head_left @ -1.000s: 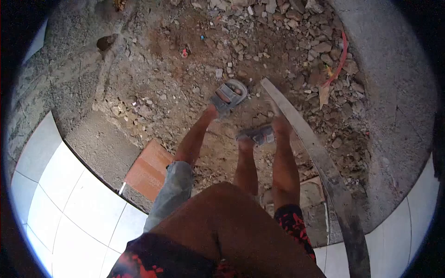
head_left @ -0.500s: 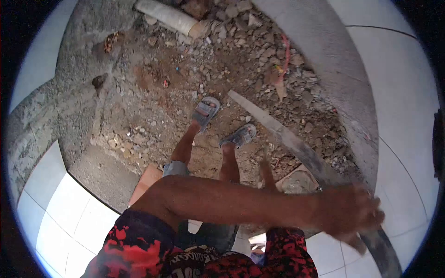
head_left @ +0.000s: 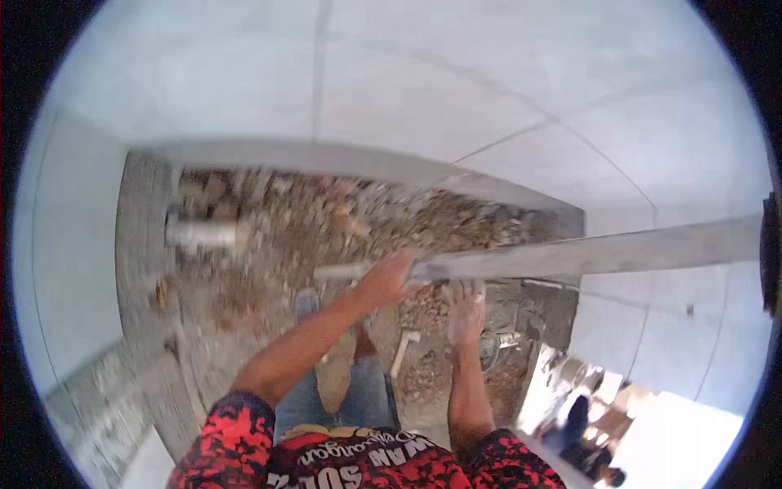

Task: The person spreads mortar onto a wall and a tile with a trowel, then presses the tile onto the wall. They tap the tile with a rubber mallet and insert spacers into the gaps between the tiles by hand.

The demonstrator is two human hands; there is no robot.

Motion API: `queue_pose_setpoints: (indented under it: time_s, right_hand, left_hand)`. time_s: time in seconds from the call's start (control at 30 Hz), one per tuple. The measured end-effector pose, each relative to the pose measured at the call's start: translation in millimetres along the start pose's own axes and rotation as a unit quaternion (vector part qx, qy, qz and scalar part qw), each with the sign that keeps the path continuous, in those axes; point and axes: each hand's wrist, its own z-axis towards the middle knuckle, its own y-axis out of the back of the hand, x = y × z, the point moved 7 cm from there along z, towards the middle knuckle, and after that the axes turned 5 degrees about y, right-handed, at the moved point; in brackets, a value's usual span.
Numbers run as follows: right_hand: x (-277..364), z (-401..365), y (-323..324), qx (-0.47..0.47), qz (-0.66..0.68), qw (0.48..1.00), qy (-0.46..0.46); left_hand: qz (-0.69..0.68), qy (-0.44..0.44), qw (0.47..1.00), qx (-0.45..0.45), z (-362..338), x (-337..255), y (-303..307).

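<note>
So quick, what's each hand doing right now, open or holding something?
Left hand: closed on the long board.
Right hand: fingers at the board's near edge; grip cannot be told.

Looks flat and matt along the long grey bar (head_left: pixel 652 247), too blurred to tell wood from metal. Feels powdery to the eye on the right hand (head_left: pixel 466 316), coated in pale dust. Shows smooth and hard across the pale floor tiles (head_left: pixel 244 90), rough and stony in the rubble (head_left: pixel 476 216). Seems plastic at the smooth white pipe (head_left: pixel 204 234). Turns to soft, matt cloth at the printed shirt (head_left: pixel 358 460)
</note>
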Motion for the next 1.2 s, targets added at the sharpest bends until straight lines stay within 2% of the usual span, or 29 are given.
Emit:
queue_pose_setpoints:
  time_s: [0.03, 0.07, 0.1, 0.13, 0.17, 0.2, 0.23, 0.27, 0.3, 0.37, 0.4, 0.47, 0.5, 0.57, 0.6, 0.67, 0.7, 0.77, 0.8, 0.87, 0.93, 1.0, 1.07, 1.1, 1.13, 1.17, 1.2]
  right_hand:
    - [31, -2, 4, 0.007, 0.095, 0.994, 0.061]
    - [61, -5, 8, 0.026, 0.192, 0.974, 0.117]
    - [87, -15, 13, 0.048, 0.056, 0.978, 0.194]
    - [112, -27, 19, 0.049, -0.075, 0.958, 0.273]
    - [139, -37, 27, -0.01, -0.146, 0.939, 0.312]
    - [165, -48, 37, -0.076, -0.216, 0.912, 0.341]
    - [160, -49, 51, -0.058, -0.037, 0.966, 0.251]
    - [152, -55, 60, -0.025, 0.155, 0.974, 0.166]
    - [165, -61, 83, -0.06, 0.168, 0.968, 0.179]
    - [200, -65, 128, -0.015, 0.296, 0.93, 0.216]
    - [207, -53, 135, -0.017, 0.262, 0.931, 0.252]
    - [228, -68, 165, -0.034, 0.275, 0.91, 0.308]
    - [243, -77, 189, -0.028, 0.284, 0.894, 0.345]
    - [261, -66, 229, -0.024, 0.297, 0.892, 0.339]
    - [265, -62, 244, -0.01, 0.31, 0.894, 0.324]
    - [273, -33, 271, -0.105, 0.151, 0.907, 0.378]
    - [276, -32, 297, -0.119, 0.158, 0.904, 0.378]
    - [279, -41, 323, -0.212, -0.064, 0.901, 0.372]
    - [262, -41, 342, -0.241, -0.123, 0.884, 0.381]
    - [225, -53, 384, -0.249, -0.052, 0.927, 0.275]
    - [158, -67, 418, -0.293, -0.151, 0.924, 0.192]
    - [66, -93, 441, -0.315, -0.199, 0.923, 0.098]
    - [-22, -140, 449, -0.288, -0.249, 0.924, -0.028]
    - [-62, -172, 446, -0.299, -0.225, 0.922, -0.101]
    - [-109, -209, 440, -0.322, -0.235, 0.906, -0.14]
    - [-169, -245, 431, -0.287, -0.255, 0.899, -0.21]
    - [-238, -292, 418, -0.287, -0.269, 0.859, -0.327]
  left_hand:
    - [0.028, 0.025, 0.998, 0.043, -12, -12, -1]
    - [-0.045, 0.019, 0.996, 0.074, -22, -25, -6]
    - [0.114, -0.013, 0.993, -0.018, -47, -14, -29]
    - [0.089, -0.019, 0.996, -0.006, -58, -17, -39]
    - [0.063, -0.024, 0.998, 0.014, -54, -25, -48]
    - [0.075, -0.077, 0.993, 0.048, -52, -55, -51]
    - [0.077, -0.038, 0.991, 0.104, -59, -77, -51]
    - [0.086, 0.012, 0.985, 0.152, -65, -90, -56]
    - [0.105, -0.016, 0.979, 0.172, -66, -107, -69]
    - [-0.074, -0.071, 0.978, 0.181, -71, -141, -86]
    - [-0.061, -0.081, 0.974, 0.202, -59, -144, -84]
    - [-0.053, -0.093, 0.941, 0.322, -58, -180, -106]
    - [-0.038, -0.101, 0.937, 0.333, -61, -207, -117]
    - [-0.175, -0.077, 0.875, 0.445, -60, -262, -149]
    - [-0.162, -0.068, 0.872, 0.457, -57, -278, -165]
    - [-0.119, -0.097, 0.938, 0.31, -23, -283, -166]
    - [-0.114, -0.125, 0.942, 0.291, -6, -290, -182]
    - [-0.149, -0.159, 0.946, 0.24, 21, -301, -191]
    - [-0.192, -0.175, 0.944, 0.204, 34, -318, -197]
    - [-0.239, -0.147, 0.938, 0.203, 46, -370, -202]
    - [-0.215, -0.213, 0.936, 0.18, 68, -409, -208]
    - [-0.205, -0.226, 0.938, 0.163, 97, -438, -226]
    - [-0.225, -0.243, 0.933, 0.142, 114, -476, -244]
    - [-0.229, -0.246, 0.931, 0.144, 126, -493, -256]
    - [-0.232, -0.248, 0.929, 0.146, 138, -507, -267]
    - [-0.239, -0.263, 0.923, 0.148, 146, -524, -276]
    - [-0.247, -0.282, 0.915, 0.149, 156, -538, -289]
